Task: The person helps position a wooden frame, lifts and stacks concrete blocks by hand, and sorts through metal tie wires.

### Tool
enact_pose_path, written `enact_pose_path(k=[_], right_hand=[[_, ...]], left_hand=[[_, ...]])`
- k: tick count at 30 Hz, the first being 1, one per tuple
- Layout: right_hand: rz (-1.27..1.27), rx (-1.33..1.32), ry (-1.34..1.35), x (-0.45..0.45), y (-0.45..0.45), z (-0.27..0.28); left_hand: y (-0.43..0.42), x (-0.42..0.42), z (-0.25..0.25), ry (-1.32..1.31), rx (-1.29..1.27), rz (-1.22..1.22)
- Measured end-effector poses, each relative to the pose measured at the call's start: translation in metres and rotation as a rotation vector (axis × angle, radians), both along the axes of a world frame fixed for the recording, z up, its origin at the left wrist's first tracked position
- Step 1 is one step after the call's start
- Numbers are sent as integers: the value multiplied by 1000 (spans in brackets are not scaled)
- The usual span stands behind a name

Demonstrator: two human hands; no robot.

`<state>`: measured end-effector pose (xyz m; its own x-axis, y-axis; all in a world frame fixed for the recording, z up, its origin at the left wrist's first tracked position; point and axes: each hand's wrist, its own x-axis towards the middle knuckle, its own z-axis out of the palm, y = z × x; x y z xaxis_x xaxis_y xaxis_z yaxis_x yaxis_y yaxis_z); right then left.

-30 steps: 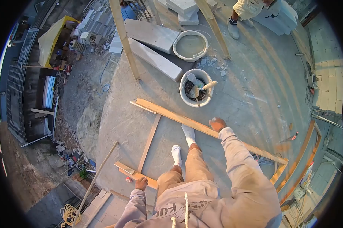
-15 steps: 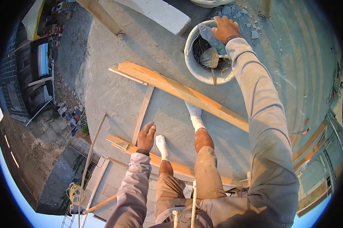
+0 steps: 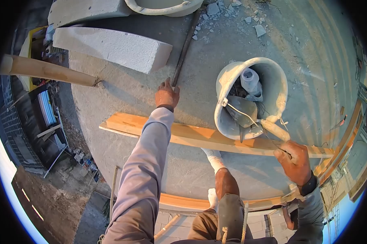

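A long white block (image 3: 114,48) lies just past the left hand (image 3: 167,95), with another white block (image 3: 86,12) behind it. A round tub (image 3: 161,12) sits farther past that hand. Broken bits (image 3: 213,9) lie on the gray floor (image 3: 203,93), well past both hands. A wooden post (image 3: 55,72) is left of the left hand, with pale blue sheets (image 3: 47,107) far beyond.

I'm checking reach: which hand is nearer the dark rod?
Left. The left hand is at the near end of the rod, though contact is unclear; the right hand is farther off to the right, holding the bucket handle.
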<state>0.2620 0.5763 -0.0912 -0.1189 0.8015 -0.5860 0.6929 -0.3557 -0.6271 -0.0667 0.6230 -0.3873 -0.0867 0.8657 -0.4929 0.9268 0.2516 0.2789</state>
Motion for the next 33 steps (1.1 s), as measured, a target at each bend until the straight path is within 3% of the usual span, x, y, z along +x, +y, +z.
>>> enact_pose_path(k=[4, 7, 11, 12, 19, 22, 27, 30, 33], right_hand=[[-192, -33, -211, 35, -26, -17], [-576, -196, -195, 80, -74, -21], [-629, -12, -257, 88, -103, -40], [-502, 137, -282, 86, -102, -47], [-573, 260, -241, 84, -105, -54], [-598, 245, -199, 77, -103, -52], [-604, 176, -187, 66, -106, -50], [-568, 179, -131, 61, -114, -52], [-525, 161, -140, 57, -119, -53]], left_hand=[[21, 30, -30, 126, 6, 19], [26, 25, -50, 167, -20, 2], [19, 64, -31, 43, -106, -203], [15, 82, -25, 5, -113, -189], [27, 209, 35, -207, -154, 55], [29, 202, 53, -131, -145, 32], [12, 170, 32, 25, -114, -49], [0, 121, 4, 91, 24, -223], [9, 76, 7, 128, 71, -354]])
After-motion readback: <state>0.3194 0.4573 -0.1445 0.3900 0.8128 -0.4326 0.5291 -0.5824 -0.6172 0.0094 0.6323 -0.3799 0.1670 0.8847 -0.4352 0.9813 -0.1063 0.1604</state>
